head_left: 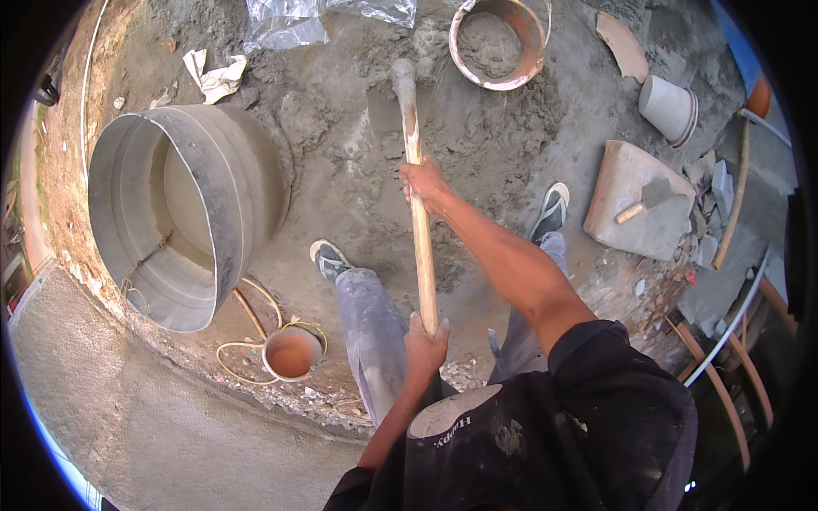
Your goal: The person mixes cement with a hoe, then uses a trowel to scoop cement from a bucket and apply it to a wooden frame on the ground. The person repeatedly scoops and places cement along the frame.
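A hoe with a pale wooden handle [423, 264] stretches away from me over wet grey mortar [341, 128]. Near the handle's butt end, my left hand [423, 347] is closed around the wood. Farther up, my right hand [426, 183] wraps the handle below the metal socket. The hoe's head [404, 81] is smeared with mortar, and its blade blends into the grey mix, so how deep it sits I cannot tell. Beyond the hoe to the right stands a bucket [541, 60] with mortar inside.
A large metal drum [247, 187] lies tipped at left, near a small bucket [271, 362] and hose [247, 311]. At right are a trowel [656, 203] on a dusty jerrycan-like block [622, 179], a white pail [669, 111] and rubble [720, 187]. Clear plastic [290, 25] lies at the far side.
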### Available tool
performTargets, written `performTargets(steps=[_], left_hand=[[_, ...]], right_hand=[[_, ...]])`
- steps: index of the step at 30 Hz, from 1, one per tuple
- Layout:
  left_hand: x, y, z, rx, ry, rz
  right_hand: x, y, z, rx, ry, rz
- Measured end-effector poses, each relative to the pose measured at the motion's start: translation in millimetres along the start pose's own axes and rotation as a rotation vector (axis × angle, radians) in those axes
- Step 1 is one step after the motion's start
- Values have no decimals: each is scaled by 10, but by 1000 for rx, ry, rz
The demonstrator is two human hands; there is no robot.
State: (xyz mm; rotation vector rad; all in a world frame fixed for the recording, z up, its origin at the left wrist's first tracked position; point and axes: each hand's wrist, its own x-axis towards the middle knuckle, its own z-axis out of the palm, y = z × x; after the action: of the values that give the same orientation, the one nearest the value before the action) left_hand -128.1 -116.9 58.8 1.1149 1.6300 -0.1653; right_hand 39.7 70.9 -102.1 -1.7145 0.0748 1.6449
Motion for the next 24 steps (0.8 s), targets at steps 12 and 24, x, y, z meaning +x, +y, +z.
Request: performTargets(steps=[12, 24], left_hand=[[613, 384, 36, -597, -234, -163], [-642, 616, 27, -742, -414, -438]], right_hand=[[557, -331, -56, -314, 103, -51], [-269, 1381, -622, -153, 2, 531]])
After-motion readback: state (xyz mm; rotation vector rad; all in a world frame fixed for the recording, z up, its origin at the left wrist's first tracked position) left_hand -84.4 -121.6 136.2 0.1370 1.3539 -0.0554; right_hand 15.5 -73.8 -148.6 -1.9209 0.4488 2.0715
